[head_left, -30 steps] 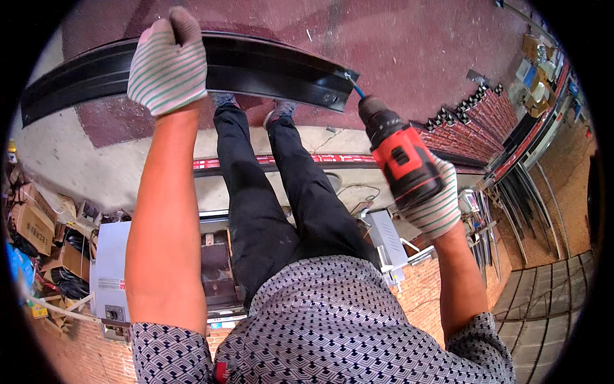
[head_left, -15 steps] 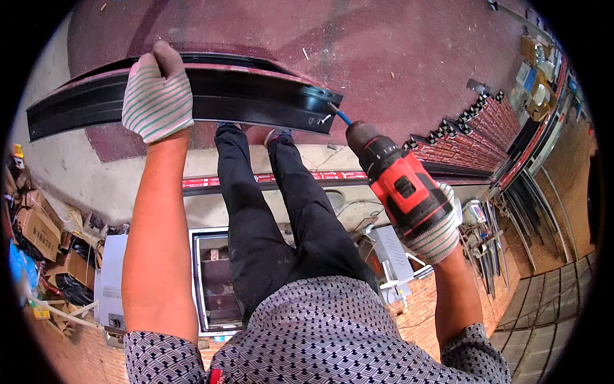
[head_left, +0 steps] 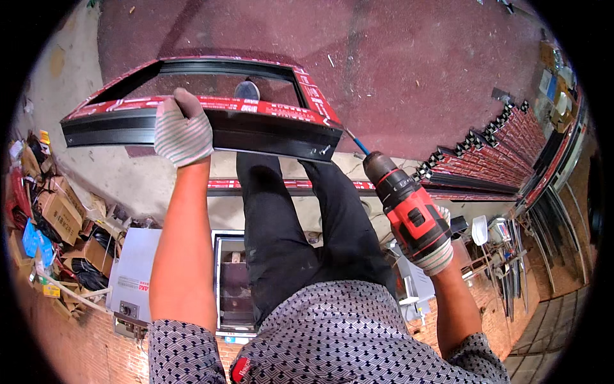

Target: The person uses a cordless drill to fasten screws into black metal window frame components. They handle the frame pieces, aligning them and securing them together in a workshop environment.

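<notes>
My left hand (head_left: 183, 131), in a striped knit glove, is closed around the near rail of a rectangular black frame (head_left: 268, 136) covered with red printed film. The frame is tilted, so its opening shows beyond the rail. Two small screws (head_left: 322, 150) stick out near the rail's right end. In my gloved right hand (head_left: 438, 253) is a red and black cordless drill (head_left: 412, 214). A long bit with a blue sleeve (head_left: 358, 142) points from its chuck up and left, its tip just right of the frame's corner and apart from the screws.
Film-covered profiles (head_left: 486, 153) lie fanned out on the floor at the right, with another strip (head_left: 294, 185) behind my legs. Cardboard boxes (head_left: 64, 208) and a grey machine (head_left: 134, 272) stand at the left. Another grey machine (head_left: 409, 281) is beside my right leg.
The frame has tipped, showing its film-covered face and opening. My left hand has shifted right and down with it. The drill bit has drawn away from the screws at the rail's end.
</notes>
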A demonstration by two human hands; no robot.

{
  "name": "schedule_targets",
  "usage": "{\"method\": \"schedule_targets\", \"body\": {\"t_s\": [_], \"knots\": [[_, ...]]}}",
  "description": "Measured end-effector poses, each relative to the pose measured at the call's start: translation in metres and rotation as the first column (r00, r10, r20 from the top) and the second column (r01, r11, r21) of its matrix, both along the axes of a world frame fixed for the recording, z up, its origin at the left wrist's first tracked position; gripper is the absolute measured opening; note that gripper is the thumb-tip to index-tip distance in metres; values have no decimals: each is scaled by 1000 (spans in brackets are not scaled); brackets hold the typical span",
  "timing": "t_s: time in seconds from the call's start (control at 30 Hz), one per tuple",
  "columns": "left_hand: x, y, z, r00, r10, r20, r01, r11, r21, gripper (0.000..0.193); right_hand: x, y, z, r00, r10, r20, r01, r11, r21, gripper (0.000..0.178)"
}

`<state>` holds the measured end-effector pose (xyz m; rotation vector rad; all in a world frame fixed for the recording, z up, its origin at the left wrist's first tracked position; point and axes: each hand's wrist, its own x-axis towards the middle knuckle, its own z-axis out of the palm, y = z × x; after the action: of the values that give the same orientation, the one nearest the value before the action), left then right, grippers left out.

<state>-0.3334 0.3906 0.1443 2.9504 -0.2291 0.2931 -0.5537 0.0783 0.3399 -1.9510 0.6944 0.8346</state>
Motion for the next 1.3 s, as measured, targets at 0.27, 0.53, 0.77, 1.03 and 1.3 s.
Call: {"method": "schedule_targets", "body": {"t_s": [0.27, 0.53, 0.77, 1.03, 1.3], "knots": [[-1, -3, 0, 999, 13, -34, -11, 998, 63, 38, 6, 10, 4, 956, -288, -63, 290, 956, 40, 39], [-1, 0, 20, 952, -58, -301, -1, 981, -193, 37, 20, 26, 15, 957, 274, 99, -234, 924, -301, 30], [-29, -8, 39, 803, -164, -573, -25, 951, -307, 30, -4, 50, 11, 995, -66, 70, 73, 992, -102, 39], [-100, -91, 55, 663, -534, -525, 247, 818, -519, 16, -76, 62, 9, 967, -245, 71, 251, 965, -77, 41], [-102, -110, 48, 541, -602, -587, 520, 788, -328, 29, -115, 59, 14, 983, -135, 128, 156, 971, -179, 39]]}}
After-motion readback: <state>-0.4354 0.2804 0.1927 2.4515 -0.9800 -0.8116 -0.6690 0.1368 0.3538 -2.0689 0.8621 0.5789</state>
